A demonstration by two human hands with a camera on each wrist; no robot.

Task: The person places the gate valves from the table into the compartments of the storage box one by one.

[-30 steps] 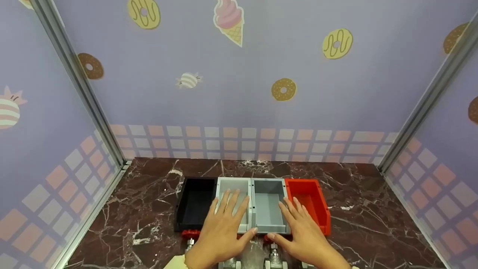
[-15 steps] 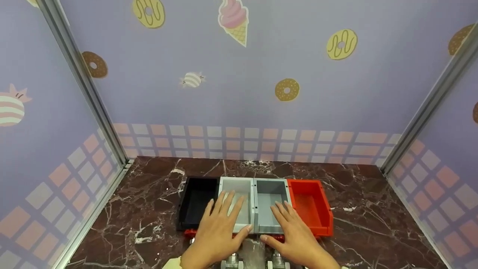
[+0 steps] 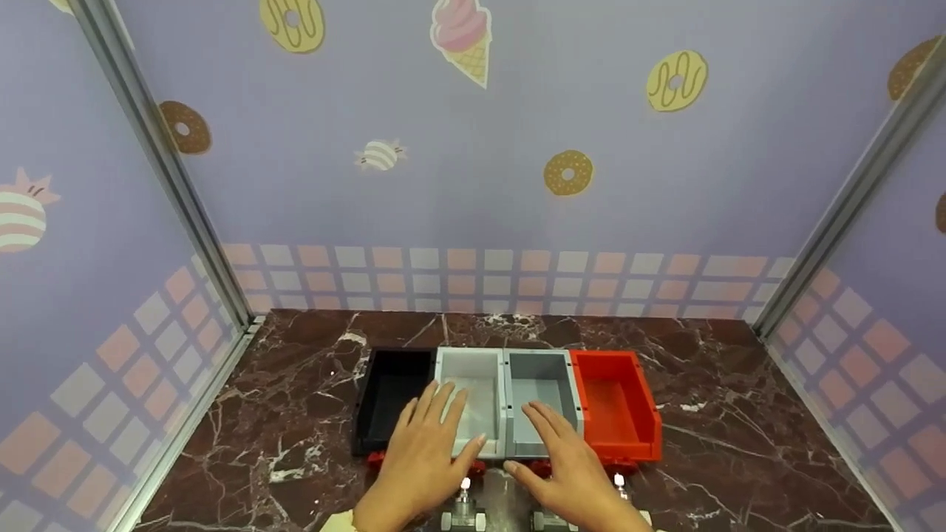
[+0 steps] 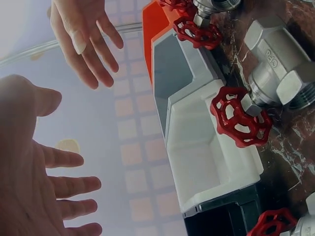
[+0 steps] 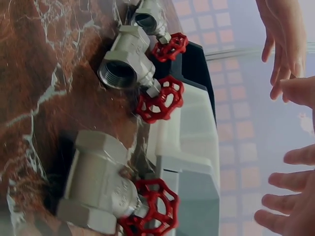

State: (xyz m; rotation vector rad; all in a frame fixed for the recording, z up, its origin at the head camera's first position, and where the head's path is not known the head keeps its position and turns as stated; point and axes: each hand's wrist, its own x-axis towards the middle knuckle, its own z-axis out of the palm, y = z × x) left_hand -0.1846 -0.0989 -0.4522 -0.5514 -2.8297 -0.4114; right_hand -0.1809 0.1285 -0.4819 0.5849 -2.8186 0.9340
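My left hand (image 3: 421, 458) hovers palm down, fingers straight and spread, over the front of the white bin (image 3: 480, 391) and black bin (image 3: 392, 384). To its right, my right hand (image 3: 569, 473) is also held out flat, its fingertips overlapping the grey bin (image 3: 543, 369) in the head view. Neither hand holds anything. Below them, several metal gate valves with red handwheels stand in front of the bins. The left wrist view shows one valve (image 4: 280, 59) with its handwheel (image 4: 241, 118); another valve (image 5: 96, 182) appears large in the right wrist view.
A red bin (image 3: 617, 399) ends the row on the right. The bins stand side by side on a dark red marbled tabletop (image 3: 295, 414). Purple patterned panels (image 3: 473, 214) enclose the table at the back and both sides, with metal posts (image 3: 835, 185) at the corners.
Both hands have drawn slightly back toward the body and to the left, the right one more. More of the white and red bins now shows, and the valves look less covered.
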